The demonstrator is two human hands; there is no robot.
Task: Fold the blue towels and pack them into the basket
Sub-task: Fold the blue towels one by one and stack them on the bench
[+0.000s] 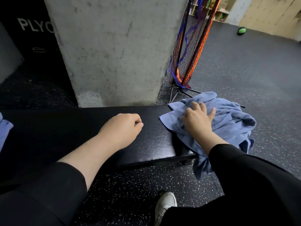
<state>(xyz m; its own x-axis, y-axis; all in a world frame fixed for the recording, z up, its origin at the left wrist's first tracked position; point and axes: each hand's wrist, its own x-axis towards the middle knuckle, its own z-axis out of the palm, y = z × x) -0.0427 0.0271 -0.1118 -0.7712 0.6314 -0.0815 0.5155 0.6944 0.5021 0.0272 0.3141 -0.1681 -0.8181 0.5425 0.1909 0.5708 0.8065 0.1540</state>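
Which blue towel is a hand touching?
The heap of blue towels on the bench's right end, under the right hand. The blue cloth at the left edge is untouched.

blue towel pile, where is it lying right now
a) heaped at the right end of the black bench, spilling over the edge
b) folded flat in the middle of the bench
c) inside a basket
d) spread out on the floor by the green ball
a: the crumpled blue towel pile sits on the right end of the black bench and hangs over its edge, with the right hand resting on it.
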